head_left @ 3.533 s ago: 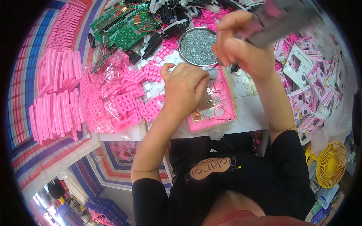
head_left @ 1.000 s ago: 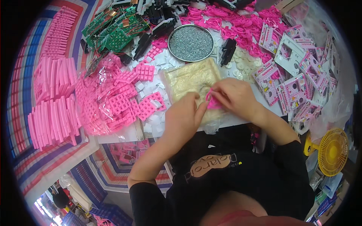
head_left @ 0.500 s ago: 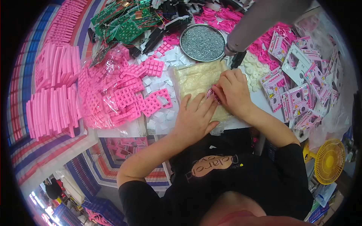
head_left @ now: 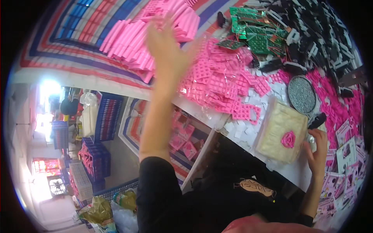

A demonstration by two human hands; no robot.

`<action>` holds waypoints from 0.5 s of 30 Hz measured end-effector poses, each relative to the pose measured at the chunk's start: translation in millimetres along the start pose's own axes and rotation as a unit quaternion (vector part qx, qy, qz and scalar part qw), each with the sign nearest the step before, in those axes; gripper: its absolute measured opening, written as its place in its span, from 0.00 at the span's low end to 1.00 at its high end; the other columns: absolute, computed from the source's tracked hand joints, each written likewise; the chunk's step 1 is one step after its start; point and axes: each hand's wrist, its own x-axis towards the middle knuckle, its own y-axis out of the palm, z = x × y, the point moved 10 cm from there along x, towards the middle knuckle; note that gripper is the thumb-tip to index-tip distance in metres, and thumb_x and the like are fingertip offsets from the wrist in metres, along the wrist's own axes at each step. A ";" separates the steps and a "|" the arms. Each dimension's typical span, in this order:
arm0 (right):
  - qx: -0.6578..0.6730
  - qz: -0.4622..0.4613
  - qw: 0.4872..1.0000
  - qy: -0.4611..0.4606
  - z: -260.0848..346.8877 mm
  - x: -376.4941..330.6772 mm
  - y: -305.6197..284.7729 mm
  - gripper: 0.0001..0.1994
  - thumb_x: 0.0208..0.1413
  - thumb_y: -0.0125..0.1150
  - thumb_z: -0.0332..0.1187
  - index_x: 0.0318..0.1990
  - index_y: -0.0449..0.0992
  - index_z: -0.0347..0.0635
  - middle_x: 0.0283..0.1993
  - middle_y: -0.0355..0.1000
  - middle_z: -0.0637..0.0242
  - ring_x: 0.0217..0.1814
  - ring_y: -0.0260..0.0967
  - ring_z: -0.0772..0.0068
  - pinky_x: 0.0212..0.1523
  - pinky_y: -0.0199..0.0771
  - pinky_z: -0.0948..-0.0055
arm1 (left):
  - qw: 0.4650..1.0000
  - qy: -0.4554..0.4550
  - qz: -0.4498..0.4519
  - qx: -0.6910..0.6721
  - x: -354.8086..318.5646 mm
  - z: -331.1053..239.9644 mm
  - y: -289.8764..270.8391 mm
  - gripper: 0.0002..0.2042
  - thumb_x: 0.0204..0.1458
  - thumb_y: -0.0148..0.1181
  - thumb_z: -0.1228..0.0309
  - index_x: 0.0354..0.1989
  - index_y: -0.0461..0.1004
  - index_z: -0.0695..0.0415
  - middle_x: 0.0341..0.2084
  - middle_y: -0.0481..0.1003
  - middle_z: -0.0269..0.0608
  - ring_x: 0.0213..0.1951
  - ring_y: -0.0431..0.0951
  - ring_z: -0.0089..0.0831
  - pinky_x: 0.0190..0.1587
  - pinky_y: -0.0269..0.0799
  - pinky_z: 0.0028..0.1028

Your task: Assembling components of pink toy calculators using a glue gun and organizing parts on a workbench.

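My left hand (head_left: 167,52) is smeared by motion above a stack of pink plastic shells (head_left: 132,44). Its thumb stands apart from the fingers, and nothing shows in it. On the right, my right hand (head_left: 319,146) rests beside the edge of a cream pad (head_left: 272,130) wrapped in clear plastic. The thumb and bent forefinger are apart, with a small whitish round piece (head_left: 311,138) between them; whether they touch it is unclear. A coil of pink cord (head_left: 288,139) lies alone on the pad.
Pink keypads (head_left: 217,83) partly under clear film lie left of the pad. Behind are green circuit boards (head_left: 260,39) with wires, black parts (head_left: 311,39) and a round metal dish (head_left: 302,94) of small screws. Printed cards (head_left: 345,155) pile up at right.
My left hand has left the pad and swung left to the pink shells. The right hand has let go of the pink cord and moved off the pad's right side. The view has turned left.
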 end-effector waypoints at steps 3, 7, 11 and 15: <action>0.016 0.003 1.000 -0.012 -6.2 1.4 -1.9 0.14 0.49 0.66 0.26 0.45 0.74 0.36 0.49 0.71 0.53 0.54 0.67 0.47 0.56 0.66 0.58 | 0.936 -0.256 0.120 0.211 60.5 191.2 -5.3 0.57 0.36 0.70 0.30 0.68 0.63 0.62 0.72 0.51 0.64 0.72 0.50 0.63 0.69 0.47 0.66; 0.066 0.026 0.996 -0.057 8.6 8.2 2.0 0.13 0.47 0.67 0.23 0.41 0.75 0.36 0.43 0.71 0.54 0.48 0.69 0.48 0.49 0.69 0.60 | 0.881 -0.324 0.182 0.294 93.1 324.9 -16.9 0.53 0.39 0.65 0.27 0.66 0.68 0.61 0.65 0.67 0.60 0.69 0.63 0.56 0.67 0.53 0.65; 0.058 0.049 0.996 -0.037 7.9 6.3 3.9 0.12 0.46 0.67 0.24 0.40 0.75 0.37 0.40 0.72 0.54 0.45 0.70 0.48 0.46 0.70 0.58 | 0.900 -0.242 0.246 0.264 127.3 239.5 66.0 0.60 0.35 0.67 0.27 0.70 0.60 0.62 0.67 0.65 0.59 0.68 0.67 0.52 0.67 0.58 0.57; 0.086 0.082 0.992 -0.051 29.3 5.9 17.1 0.10 0.47 0.68 0.25 0.38 0.77 0.38 0.37 0.73 0.56 0.43 0.71 0.49 0.44 0.71 0.58 | 0.906 -0.227 0.272 0.231 111.6 328.5 134.4 0.71 0.27 0.74 0.30 0.76 0.44 0.62 0.70 0.60 0.61 0.69 0.65 0.53 0.71 0.57 0.52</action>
